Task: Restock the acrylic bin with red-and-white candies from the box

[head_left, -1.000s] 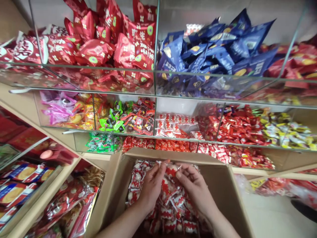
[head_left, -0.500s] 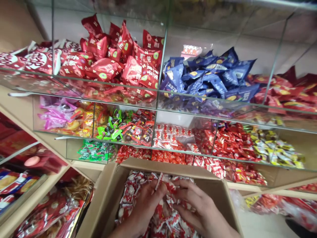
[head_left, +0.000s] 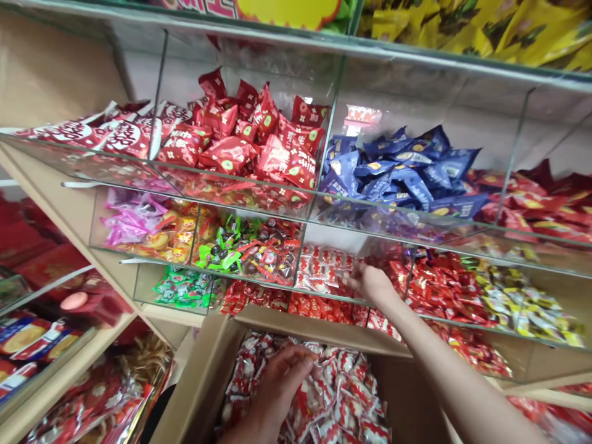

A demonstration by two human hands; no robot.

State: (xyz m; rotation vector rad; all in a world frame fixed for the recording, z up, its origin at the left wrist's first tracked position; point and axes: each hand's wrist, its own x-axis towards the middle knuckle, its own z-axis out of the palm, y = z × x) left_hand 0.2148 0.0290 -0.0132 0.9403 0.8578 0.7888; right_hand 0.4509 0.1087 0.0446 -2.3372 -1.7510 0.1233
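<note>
Dozens of candies (head_left: 345,394) lie askew in my box (head_left: 324,330), shelved rows (head_left: 321,262) run crosswise; whether left hand (head_left: 283,379) or right hand (head_left: 374,285) grips, I can't tell.

Glossy plastic candy wrappers (head_left: 349,407), matt cardboard box (head_left: 314,324), smooth glass shelf (head_left: 416,54)

Yellow packets (head_left: 462,31) up at top right. Next row down, behind glass: red flowered packets (head_left: 259,139) heaped left of glass divider (head_left: 339,80), blue packets (head_left: 402,169) piled right of it, more red bags (head_left: 555,200) farther right. Row under that: pink-purple wrapped sweets (head_left: 132,219) near left end, orange-yellow ones beside them; red sweets (head_left: 444,283) toward right, next to yellow-and-white sweets (head_left: 536,302). Bottom row, left: green sachets (head_left: 180,288). Low at far left, biscuit packs (head_left: 32,339), blue, red and white, pinkish round thing (head_left: 74,301) just above, blurred.
</note>
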